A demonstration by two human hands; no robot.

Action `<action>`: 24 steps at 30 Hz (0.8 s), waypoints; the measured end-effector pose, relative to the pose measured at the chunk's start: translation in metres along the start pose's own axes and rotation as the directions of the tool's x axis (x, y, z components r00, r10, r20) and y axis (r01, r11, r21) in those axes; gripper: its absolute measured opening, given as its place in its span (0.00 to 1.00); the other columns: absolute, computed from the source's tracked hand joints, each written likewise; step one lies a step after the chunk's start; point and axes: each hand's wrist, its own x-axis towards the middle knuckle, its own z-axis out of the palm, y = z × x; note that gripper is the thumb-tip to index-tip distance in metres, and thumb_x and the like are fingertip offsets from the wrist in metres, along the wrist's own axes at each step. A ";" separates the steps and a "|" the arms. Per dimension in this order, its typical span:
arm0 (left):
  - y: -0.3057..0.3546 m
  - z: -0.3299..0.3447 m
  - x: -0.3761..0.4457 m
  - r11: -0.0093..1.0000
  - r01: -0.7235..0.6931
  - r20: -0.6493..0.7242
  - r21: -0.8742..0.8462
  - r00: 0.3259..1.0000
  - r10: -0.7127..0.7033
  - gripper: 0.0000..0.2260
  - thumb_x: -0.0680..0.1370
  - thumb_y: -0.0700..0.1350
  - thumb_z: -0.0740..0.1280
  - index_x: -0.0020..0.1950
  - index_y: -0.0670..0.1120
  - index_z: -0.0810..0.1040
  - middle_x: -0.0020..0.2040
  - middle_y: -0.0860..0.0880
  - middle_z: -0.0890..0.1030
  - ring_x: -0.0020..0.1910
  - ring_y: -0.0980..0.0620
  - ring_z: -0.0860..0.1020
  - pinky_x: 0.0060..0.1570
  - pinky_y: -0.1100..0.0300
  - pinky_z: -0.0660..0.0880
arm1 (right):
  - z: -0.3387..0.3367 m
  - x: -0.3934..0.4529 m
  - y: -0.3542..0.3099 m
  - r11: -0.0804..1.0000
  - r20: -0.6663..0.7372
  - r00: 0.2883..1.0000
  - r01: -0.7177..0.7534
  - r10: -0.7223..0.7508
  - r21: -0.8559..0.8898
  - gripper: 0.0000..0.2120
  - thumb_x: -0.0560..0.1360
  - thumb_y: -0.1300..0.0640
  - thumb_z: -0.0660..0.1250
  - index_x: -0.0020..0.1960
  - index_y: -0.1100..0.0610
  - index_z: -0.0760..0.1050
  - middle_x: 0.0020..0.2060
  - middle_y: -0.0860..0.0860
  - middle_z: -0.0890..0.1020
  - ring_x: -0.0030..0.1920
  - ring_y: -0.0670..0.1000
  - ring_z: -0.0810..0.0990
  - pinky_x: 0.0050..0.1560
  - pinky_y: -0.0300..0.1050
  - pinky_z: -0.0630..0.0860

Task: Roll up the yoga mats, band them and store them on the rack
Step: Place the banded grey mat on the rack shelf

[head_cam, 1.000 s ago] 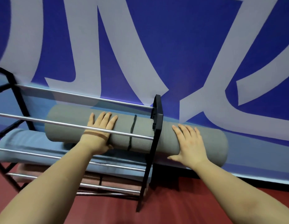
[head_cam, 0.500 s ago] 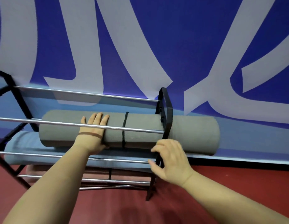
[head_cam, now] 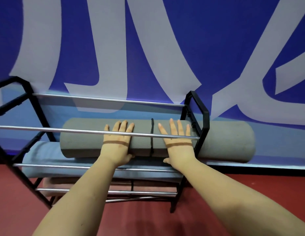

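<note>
A rolled grey yoga mat (head_cam: 83,143) lies across the upper shelf of a black rack (head_cam: 202,114) with chrome rails. A black band (head_cam: 152,133) wraps its middle. The mat's right end sticks out past the rack's right frame. My left hand (head_cam: 117,142) rests flat on the mat left of the band, fingers straight. My right hand (head_cam: 178,142) lies flat on it right of the band, just inside the frame. The front chrome rail (head_cam: 46,130) crosses over both hands.
A rolled blue mat (head_cam: 46,160) lies on the shelf below, and a pinkish roll (head_cam: 63,183) on the lowest one. A blue wall (head_cam: 165,40) with large pale lettering stands right behind the rack. Red floor (head_cam: 148,217) stretches in front and to the right.
My right hand left the rack's right frame and now lies flat on the grey mat inside the rack. The mat's right end sticks out less than a second ago. My left hand stays put.
</note>
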 end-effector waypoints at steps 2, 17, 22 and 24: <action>-0.003 0.002 -0.001 1.000 -0.013 -0.005 0.003 1.000 0.013 0.48 0.61 0.61 0.75 0.75 0.45 0.60 0.72 0.43 0.62 0.71 0.41 0.60 0.67 0.36 0.55 | -0.005 0.002 0.000 1.000 0.033 0.999 -0.001 0.001 -0.002 0.55 0.70 0.43 0.71 0.75 0.49 0.29 0.76 0.61 0.41 0.75 0.64 0.41 0.70 0.64 0.36; -0.093 -0.013 -0.019 0.992 0.042 -0.019 0.115 0.999 -0.040 0.50 0.56 0.59 0.78 0.73 0.43 0.64 0.70 0.39 0.67 0.70 0.38 0.65 0.66 0.32 0.56 | -0.031 0.032 -0.072 0.989 -0.071 0.996 0.068 -0.059 0.130 0.53 0.70 0.41 0.70 0.75 0.44 0.31 0.76 0.58 0.45 0.76 0.60 0.43 0.72 0.59 0.36; -0.113 -0.015 -0.020 0.989 0.026 -0.018 0.148 1.000 -0.023 0.51 0.56 0.59 0.78 0.73 0.43 0.64 0.70 0.39 0.67 0.69 0.38 0.65 0.65 0.33 0.57 | -0.035 0.041 -0.090 0.993 -0.077 0.996 0.053 -0.045 0.104 0.54 0.70 0.39 0.69 0.74 0.45 0.29 0.76 0.58 0.46 0.76 0.61 0.44 0.72 0.60 0.36; -0.119 -0.021 -0.019 0.985 0.018 -0.014 0.170 1.000 -0.016 0.50 0.58 0.61 0.77 0.74 0.43 0.62 0.71 0.40 0.66 0.70 0.39 0.63 0.66 0.33 0.56 | -0.038 0.043 -0.095 0.993 -0.077 0.996 0.045 -0.037 0.110 0.54 0.70 0.39 0.69 0.74 0.44 0.29 0.76 0.58 0.46 0.76 0.61 0.44 0.72 0.60 0.37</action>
